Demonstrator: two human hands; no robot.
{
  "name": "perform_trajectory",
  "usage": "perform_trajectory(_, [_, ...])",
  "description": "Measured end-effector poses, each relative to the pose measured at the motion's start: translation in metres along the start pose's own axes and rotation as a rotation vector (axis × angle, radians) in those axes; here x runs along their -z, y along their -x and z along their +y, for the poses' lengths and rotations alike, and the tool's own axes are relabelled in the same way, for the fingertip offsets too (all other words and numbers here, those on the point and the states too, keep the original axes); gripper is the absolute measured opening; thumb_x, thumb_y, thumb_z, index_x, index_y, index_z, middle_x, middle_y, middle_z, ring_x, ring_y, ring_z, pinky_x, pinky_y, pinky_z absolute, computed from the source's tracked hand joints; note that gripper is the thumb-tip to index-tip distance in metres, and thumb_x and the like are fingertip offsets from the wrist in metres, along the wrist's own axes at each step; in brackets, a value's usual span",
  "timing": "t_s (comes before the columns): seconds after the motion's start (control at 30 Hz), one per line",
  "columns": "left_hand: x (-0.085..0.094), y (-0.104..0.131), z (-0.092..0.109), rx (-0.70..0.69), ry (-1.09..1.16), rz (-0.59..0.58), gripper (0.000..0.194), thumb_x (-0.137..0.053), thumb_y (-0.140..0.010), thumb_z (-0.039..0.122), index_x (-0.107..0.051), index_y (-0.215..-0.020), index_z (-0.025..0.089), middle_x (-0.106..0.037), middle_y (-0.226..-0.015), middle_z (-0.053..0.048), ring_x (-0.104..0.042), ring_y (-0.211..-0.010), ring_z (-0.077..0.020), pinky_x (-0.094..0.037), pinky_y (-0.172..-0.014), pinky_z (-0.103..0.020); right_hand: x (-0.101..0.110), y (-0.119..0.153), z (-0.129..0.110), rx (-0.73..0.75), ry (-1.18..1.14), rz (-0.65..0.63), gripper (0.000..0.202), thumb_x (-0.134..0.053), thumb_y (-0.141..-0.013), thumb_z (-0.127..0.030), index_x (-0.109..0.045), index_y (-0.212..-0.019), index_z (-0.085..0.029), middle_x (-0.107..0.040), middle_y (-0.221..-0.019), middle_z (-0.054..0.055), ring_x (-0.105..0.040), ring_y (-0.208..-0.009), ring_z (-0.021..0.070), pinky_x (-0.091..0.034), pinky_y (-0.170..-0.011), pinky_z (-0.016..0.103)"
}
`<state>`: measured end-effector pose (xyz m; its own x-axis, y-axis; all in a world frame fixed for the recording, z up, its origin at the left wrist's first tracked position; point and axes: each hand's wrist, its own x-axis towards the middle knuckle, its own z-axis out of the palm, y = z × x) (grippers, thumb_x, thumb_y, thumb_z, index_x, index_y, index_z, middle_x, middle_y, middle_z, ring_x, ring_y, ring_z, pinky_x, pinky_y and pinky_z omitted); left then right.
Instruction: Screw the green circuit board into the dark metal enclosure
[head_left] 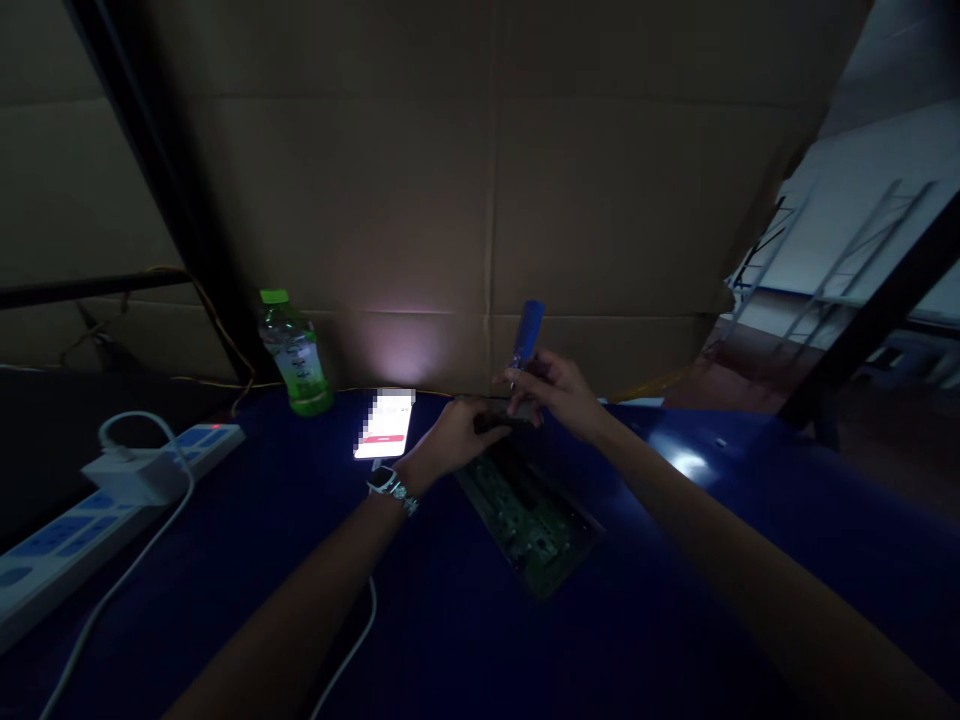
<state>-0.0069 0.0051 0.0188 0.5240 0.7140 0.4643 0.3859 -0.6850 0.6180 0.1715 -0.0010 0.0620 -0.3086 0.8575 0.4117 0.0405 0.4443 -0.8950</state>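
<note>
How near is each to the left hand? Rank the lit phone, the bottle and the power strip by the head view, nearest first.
1. Lit phone: just left of the left hand.
2. Bottle: farther left, past the phone.
3. Power strip: farthest, at the picture's left edge.

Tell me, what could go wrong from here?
The blue-handled tool in the right hand could slip, perhaps nicking the nearby left hand or scratching the green circuit board. The white cable emerging from beneath the left forearm might snag if that arm moves. If knocked, the green-capped bottle could tip, and a power strip lies nearby.
</note>
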Motion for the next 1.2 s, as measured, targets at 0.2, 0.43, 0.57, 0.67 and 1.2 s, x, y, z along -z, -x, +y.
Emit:
perform_trajectory(0.2, [0.003, 0.006, -0.002, 0.195, -0.377, -0.07, 0.007, -0.064, -0.074, 0.015, -0.07, -0.075, 0.016, -0.068, -0.073, -0.006, -0.062, -0.065, -0.0181, -0.041, -0.059, -0.027, -0.001, -0.003, 0.0, -0.016, -0.002, 0.032, 0.038, -0.07, -0.074, -0.048, -0.051, -0.092, -0.021, -0.068, -0.092, 0.005, -0.063, -0.05, 0.0115, -0.042, -0.033, 0.02])
perform_trajectory(0.43, [-0.004, 0.009, 0.013, 0.284, -0.598, -0.076, 0.014, -0.057, -0.08, 0.017, -0.071, -0.083, 0.014, -0.067, -0.08, -0.013, -0.065, -0.073, -0.0256, -0.043, -0.063, -0.032, -0.018, -0.001, 0.006, 0.057, 0.046, 0.248, 0.04, -0.07, -0.073, -0.051, -0.047, -0.088, -0.022, -0.063, -0.089, 0.001, -0.057, -0.041, 0.0083, -0.043, -0.032, 0.021])
perform_trajectory(0.57, [-0.003, 0.009, 0.013, 0.288, -0.649, -0.1, 0.016, -0.056, -0.081, 0.02, -0.071, -0.083, 0.015, -0.068, -0.08, -0.013, -0.066, -0.074, -0.0258, -0.043, -0.062, -0.032, -0.024, 0.003, 0.009, 0.069, 0.038, 0.306, 0.038, -0.067, -0.076, -0.052, -0.047, -0.089, -0.023, -0.062, -0.089, 0.001, -0.055, -0.04, 0.0067, -0.044, -0.033, 0.02])
perform_trajectory(0.67, [-0.003, 0.01, 0.015, 0.285, -0.68, -0.111, 0.019, -0.054, -0.082, 0.021, -0.071, -0.082, 0.015, -0.068, -0.079, -0.013, -0.066, -0.072, -0.0248, -0.043, -0.061, -0.031, -0.022, 0.006, 0.013, 0.02, 0.035, 0.282, 0.043, -0.069, -0.073, -0.053, -0.047, -0.091, -0.022, -0.064, -0.084, 0.0, -0.057, -0.042, 0.0088, -0.044, -0.033, 0.02])
perform_trajectory(1.2, [0.006, 0.017, 0.028, 0.288, -0.663, -0.192, 0.017, -0.056, -0.077, 0.013, -0.069, -0.089, 0.014, -0.069, -0.087, -0.015, -0.065, -0.081, -0.0292, -0.043, -0.064, -0.034, -0.006, 0.012, 0.002, 0.022, -0.027, 0.361, 0.047, -0.048, -0.086, -0.064, -0.054, -0.072, -0.019, -0.068, -0.067, 0.007, -0.056, -0.042, 0.0126, -0.047, -0.039, 0.025])
